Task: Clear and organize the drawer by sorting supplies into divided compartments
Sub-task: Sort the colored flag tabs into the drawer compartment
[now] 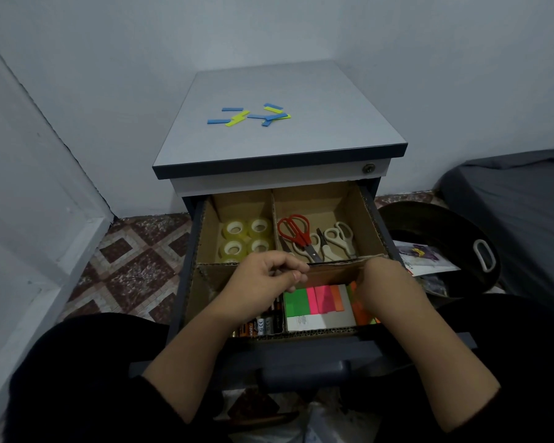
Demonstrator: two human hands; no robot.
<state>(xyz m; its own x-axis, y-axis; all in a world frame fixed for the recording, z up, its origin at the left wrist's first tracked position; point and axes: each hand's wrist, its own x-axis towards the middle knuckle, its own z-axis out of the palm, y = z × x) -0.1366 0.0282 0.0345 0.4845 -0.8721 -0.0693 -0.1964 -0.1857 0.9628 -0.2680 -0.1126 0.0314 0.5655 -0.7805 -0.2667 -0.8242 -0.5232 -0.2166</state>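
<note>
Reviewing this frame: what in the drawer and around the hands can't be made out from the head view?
- Right hand: fingertips dip behind the cardboard divider, so its grip is unclear.
- Batteries: mostly covered by the left hand; count unknown.
- Tape rolls: the nearest row is hidden by the left hand.
- Sticky notes: right side hidden by the right wrist.
- Print on the papers beside the drawer: too small.
</note>
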